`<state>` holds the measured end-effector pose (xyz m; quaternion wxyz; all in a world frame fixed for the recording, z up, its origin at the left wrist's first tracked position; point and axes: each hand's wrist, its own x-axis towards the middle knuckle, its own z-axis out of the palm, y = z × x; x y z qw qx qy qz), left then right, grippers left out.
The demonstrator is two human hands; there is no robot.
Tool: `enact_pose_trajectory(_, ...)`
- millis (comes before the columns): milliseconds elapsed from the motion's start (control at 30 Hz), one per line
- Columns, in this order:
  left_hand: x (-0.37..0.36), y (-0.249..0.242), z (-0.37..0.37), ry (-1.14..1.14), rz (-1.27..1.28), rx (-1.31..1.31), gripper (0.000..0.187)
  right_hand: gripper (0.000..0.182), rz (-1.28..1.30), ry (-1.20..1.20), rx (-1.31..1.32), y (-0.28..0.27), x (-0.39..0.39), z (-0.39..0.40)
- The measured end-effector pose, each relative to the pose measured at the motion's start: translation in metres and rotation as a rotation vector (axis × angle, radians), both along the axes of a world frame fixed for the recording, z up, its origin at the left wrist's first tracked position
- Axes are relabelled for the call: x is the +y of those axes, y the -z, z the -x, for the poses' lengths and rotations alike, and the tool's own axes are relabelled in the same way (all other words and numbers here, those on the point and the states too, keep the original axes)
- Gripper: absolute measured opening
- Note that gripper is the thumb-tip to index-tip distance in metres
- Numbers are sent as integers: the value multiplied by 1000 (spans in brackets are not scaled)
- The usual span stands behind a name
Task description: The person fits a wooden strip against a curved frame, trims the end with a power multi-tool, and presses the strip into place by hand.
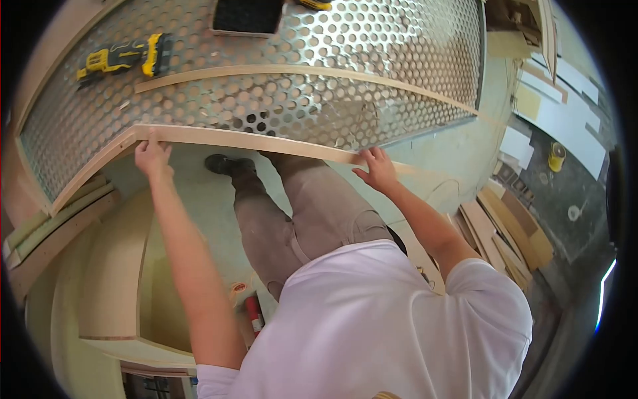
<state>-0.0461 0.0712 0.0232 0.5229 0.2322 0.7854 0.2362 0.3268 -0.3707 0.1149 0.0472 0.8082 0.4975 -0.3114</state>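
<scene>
Pale wood strip (256,139) along near edge of tabletop (385,50); I have left hand (153,158) and right hand (379,171) gripping it. Step looks like lining up; next move likely calls for steady, even hold.

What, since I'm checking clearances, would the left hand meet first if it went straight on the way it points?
The pale wooden strip that the left hand touches. Past it, the line seems to run over the perforated metal sheet, though depth is unclear.
</scene>
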Motion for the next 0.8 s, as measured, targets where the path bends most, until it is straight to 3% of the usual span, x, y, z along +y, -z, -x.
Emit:
enact_pose_trajectory(300,4,-16,-4,77,45,-36,59,45,-67,-26,-128,27,-7,14)
enact_pose_trajectory(800,-4,-8,0,232,-5,110,49,46,-206,-41,-182,39,-12,19)
